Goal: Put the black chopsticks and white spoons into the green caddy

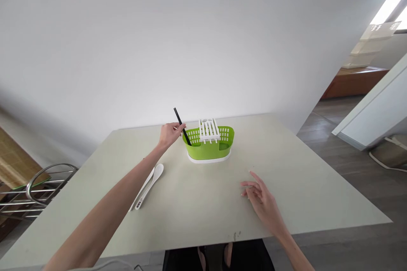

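Chopsticks (178, 116) were held by the left hand (171, 134), partly in the basket (208, 151); near-left spoons (157, 172) were unstowed, the right hand (262, 203) unfilled.

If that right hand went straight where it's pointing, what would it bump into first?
The right hand would probably meet the right end of the green basket, though the hand's height above the table is unclear.

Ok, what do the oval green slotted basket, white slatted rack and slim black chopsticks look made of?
Green basket: likely moulded plastic, satin; even colour, regular slots. White rack: probably matte plastic, uniform bars. Black chopsticks: smooth, no visible grain; plastic or lacquered wood, unclear.
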`<state>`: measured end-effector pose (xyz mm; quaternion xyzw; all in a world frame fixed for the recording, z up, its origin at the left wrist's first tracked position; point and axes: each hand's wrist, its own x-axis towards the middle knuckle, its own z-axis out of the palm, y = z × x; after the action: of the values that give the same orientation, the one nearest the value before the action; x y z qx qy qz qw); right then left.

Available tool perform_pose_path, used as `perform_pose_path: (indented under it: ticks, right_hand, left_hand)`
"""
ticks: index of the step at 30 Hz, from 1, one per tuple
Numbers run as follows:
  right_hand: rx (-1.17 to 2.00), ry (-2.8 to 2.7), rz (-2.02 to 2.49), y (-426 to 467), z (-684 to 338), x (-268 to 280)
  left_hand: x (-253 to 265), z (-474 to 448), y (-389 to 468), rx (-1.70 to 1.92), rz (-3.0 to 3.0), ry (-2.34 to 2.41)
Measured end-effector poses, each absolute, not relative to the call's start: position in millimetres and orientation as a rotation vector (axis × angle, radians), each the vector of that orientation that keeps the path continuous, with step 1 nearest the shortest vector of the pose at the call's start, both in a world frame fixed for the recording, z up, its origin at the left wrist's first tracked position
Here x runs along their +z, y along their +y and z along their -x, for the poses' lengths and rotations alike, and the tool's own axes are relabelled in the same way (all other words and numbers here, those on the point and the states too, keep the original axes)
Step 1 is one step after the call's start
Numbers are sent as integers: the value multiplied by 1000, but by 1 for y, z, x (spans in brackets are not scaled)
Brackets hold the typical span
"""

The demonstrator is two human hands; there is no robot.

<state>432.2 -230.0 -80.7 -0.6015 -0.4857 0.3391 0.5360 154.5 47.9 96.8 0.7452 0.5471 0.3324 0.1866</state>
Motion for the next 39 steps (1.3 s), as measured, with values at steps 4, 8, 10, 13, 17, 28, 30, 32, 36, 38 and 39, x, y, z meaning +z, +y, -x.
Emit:
perform_pose_path:
  ticks: [4, 8, 10, 13, 17, 28, 30, 32, 36, 38, 39]
  right_hand:
    - [811, -1173, 1424, -230, -432, -78]
    - [799, -1176, 1414, -231, -431, -78]
    - [805, -1180, 1425, -231, -431, -79]
    - [828, -1186, 1438, -230, -432, -81]
    - [843, -1187, 1441, -231, -432, -80]
    - [820, -1168, 1462, -234, -436, -86]
    - [826, -1170, 1470, -234, -437, -89]
    - [832, -1174, 1480, -235, -437, -91]
    - [827, -1181, 1505, -236, -437, -91]
    - [813, -1186, 1518, -236, -437, -91]
    - [806, -1190, 1522, -236, -437, -91]
  left_hand:
    - [89, -157, 51, 906, -2085, 1545]
    - [82, -158, 57, 884, -2068, 1555]
    - [81, -157, 60, 868, -2066, 1555]
    - [80, -157, 63, 850, -2078, 1555]
    - [82, -156, 59, 835, -2092, 1540]
    - [94, -10, 4, 484, -2260, 1781]
    - [84, 26, -15, 319, -2250, 1854]
    - [73, 53, -35, 207, -2173, 1954]
    - [55, 79, -68, 61, -2072, 2119]
    - [47, 84, -79, 59, -2056, 2183]
    - [43, 86, -83, 77, -2048, 2212]
